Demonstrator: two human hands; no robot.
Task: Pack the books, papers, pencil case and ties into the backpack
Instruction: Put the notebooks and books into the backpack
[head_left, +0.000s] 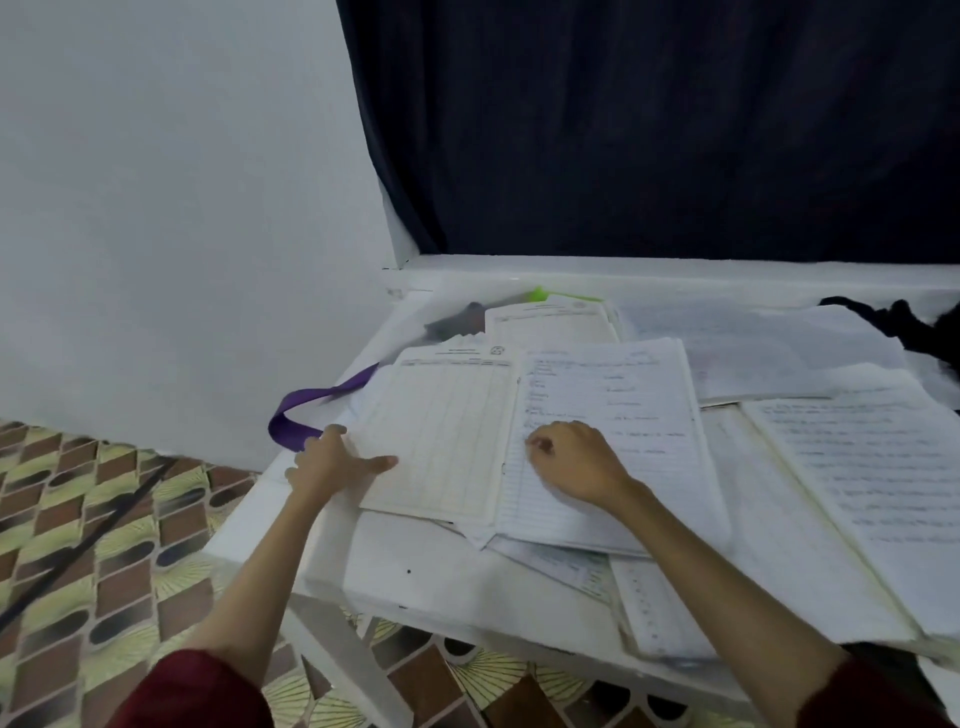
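Loose papers cover the white table (415, 566). A cream gridded sheet (441, 436) lies on top at the left; my left hand (332, 457) grips its left edge, thumb lying over the page. Beside it sits a lined handwritten page (613, 415), and my right hand (576, 462) rests on its lower left part with fingers curled down onto the paper. A purple tie (311, 410) hangs off the table's left edge, partly under the papers. A further handwritten stack (872, 467) lies at the right. No backpack shows clearly.
A green-tipped object (540, 294) and a grey item (457, 322) lie at the table's back. Something black (909, 322) sits at the far right edge. A white wall stands left, a dark curtain (649, 130) behind. Patterned floor (104, 519) lies below left with a dark cable.
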